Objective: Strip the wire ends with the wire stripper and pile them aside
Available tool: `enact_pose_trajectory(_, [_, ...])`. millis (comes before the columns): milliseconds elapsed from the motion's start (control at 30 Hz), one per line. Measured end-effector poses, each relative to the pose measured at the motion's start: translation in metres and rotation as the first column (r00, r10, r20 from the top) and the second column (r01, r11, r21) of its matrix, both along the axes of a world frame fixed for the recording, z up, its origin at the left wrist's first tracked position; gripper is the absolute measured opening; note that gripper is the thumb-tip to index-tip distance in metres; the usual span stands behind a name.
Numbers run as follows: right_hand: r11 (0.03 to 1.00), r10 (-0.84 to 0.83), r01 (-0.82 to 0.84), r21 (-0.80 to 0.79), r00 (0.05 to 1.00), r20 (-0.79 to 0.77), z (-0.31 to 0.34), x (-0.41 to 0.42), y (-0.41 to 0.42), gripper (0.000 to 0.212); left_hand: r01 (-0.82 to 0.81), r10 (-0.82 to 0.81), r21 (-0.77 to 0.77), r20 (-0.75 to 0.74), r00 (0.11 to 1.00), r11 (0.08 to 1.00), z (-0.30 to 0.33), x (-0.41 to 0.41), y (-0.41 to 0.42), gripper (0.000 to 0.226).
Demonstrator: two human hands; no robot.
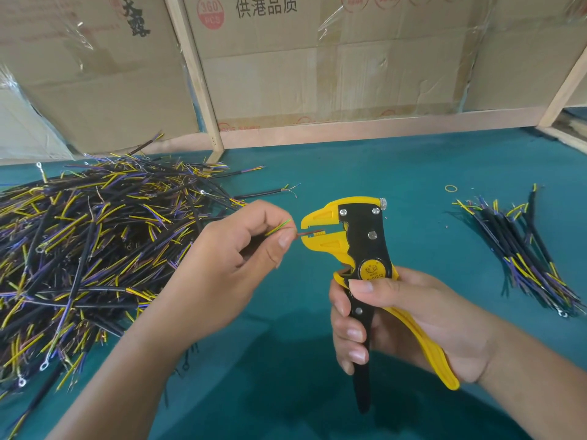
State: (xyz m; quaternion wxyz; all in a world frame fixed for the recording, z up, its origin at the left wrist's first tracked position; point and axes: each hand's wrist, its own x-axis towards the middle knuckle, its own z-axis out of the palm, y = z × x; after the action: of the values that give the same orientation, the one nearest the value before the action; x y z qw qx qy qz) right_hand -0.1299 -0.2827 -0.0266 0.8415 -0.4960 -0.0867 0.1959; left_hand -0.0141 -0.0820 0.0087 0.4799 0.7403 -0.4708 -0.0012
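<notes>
Stripping step underway: left hand [241,249] pinches a thin brown wire end [306,234], fed between the jaws of the yellow-and-black wire stripper [355,246]. Right hand [397,322] wraps the handles, not yet fully squeezed by the look of it. Next, likely a firm squeeze. One stripper; two heaps: big tangled pile [85,249] left of it, small bundle [524,246] right.

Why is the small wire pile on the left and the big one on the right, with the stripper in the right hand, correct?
Not correct: the piles are swapped. The head view shows the big pile on the left and the small pile on the right. The right hand does hold the stripper.
</notes>
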Motion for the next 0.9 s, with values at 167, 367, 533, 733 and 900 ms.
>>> enact_pose_trajectory(167, [1.0,-0.009,0.009,-0.013,1.0,-0.015,-0.0011,-0.0002,0.0011,0.031,0.009,-0.009,0.002,0.004,1.0,1.0,-0.0004,-0.0005,-0.0007,0.013])
enact_pose_trajectory(367, [1.0,-0.01,0.009,-0.021,0.999,-0.037,-0.0008,-0.0005,0.0017,0.032,0.006,-0.006,0.004,0.0,1.0,1.0,-0.0013,-0.0001,-0.0003,0.013])
enact_pose_trajectory(533, [1.0,-0.007,0.007,-0.016,0.999,-0.035,0.0003,-0.0005,0.0024,0.031,0.006,-0.006,0.005,-0.008,1.0,1.0,-0.0014,-0.0002,-0.0006,0.013])
enact_pose_trajectory(733, [1.0,-0.023,0.022,-0.014,0.999,-0.042,0.0021,-0.0012,0.005,0.034,-0.029,0.028,0.014,0.012,1.0,0.999,-0.0012,0.0001,-0.0012,0.015])
enact_pose_trajectory(900, [0.998,-0.061,0.061,-0.005,0.995,-0.078,0.0056,-0.0048,0.0088,0.047,-0.01,0.01,0.005,-0.011,1.0,1.0,-0.0018,0.0005,-0.0017,0.015])
